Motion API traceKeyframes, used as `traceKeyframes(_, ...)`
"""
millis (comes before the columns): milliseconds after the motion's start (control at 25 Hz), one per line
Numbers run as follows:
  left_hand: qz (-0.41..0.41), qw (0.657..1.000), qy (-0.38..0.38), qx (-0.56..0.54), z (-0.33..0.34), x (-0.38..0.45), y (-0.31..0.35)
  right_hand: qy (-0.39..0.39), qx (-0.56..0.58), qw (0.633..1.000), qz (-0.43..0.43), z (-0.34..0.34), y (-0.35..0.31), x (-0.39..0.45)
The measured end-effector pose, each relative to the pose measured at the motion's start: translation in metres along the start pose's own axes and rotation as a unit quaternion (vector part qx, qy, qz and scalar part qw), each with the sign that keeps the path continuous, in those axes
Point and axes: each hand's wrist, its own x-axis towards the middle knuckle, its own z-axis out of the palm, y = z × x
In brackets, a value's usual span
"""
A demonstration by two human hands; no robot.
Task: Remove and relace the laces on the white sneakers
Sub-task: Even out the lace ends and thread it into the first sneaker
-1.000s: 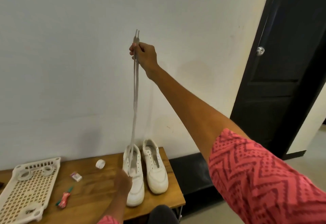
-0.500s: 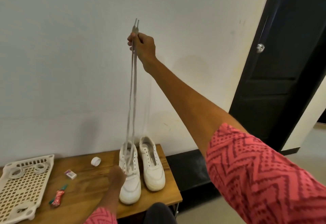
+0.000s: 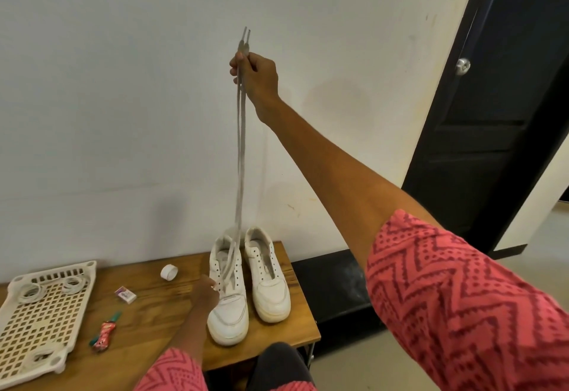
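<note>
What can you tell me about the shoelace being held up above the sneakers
The shoelace is a flat, pale grey-white cord that looks woven. The right hand pinches both ends together, and their stiff tips stick up above the fingers. Two strands hang taut side by side, then spread and enter the lower eyelets of the left sneaker, where the left hand steadies the shoe.

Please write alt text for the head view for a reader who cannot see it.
A right hand holds both ends of a white lace high, its loop threaded through the left sneaker on a wooden table. The left hand steadies that sneaker.
</note>
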Motion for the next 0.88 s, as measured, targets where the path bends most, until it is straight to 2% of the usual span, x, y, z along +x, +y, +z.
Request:
traceKeyframes(160, -0.033, 0.998, -0.024, -0.037, -0.002, 0.000, -0.006, 0.013, 0.001, 1.000, 0.003, -0.007, 0.001, 0.004)
traceKeyframes(400, 0.041, 0.988, -0.152, 0.009, -0.007, -0.004, 0.000, 0.006, 0.010, 1.000, -0.004, 0.000, -0.019, 0.002)
traceKeyframes(600, 0.059, 0.995, -0.078, 0.029, 0.011, -0.027, 0.009, -0.015, 0.012, 0.998, -0.055, 0.010, -0.059, 0.010)
traceKeyframes(760, 0.059, 0.994, -0.037, 0.085, 0.020, -0.032, 0.009, -0.004, 0.017, 0.998, -0.064, 0.017, -0.055, 0.016)
traceKeyframes(880, 0.054, 0.993, -0.045, 0.099, 0.023, -0.024, 0.007, 0.012, 0.026, 0.997, -0.071, 0.023, -0.057, 0.025)
